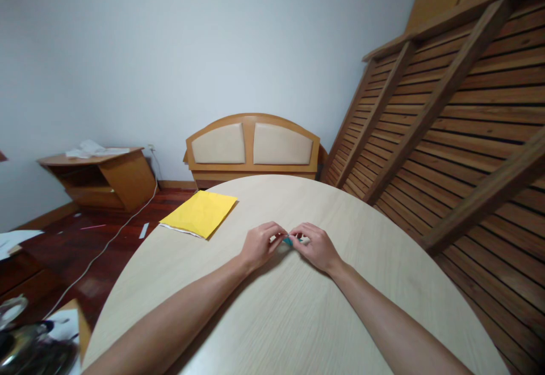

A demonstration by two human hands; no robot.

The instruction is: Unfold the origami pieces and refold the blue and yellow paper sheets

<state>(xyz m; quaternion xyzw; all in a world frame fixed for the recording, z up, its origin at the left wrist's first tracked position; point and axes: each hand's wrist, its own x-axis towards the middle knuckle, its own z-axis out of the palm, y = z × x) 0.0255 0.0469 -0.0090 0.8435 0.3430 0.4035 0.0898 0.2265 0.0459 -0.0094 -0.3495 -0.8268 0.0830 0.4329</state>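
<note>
Presently a small teal paper piece [290,241] sits pinched between both hands at mid-bench [298,318]. Left hand [259,245] and right hand [317,247] both have fingers closed on it, tips nearly meeting. Step judged: creasing a fold. Next move calls for a firm press along the crease. Long axis appears left-right; pointing direction unclear. Yellow sheet [199,213] lies well apart, far left.
</note>
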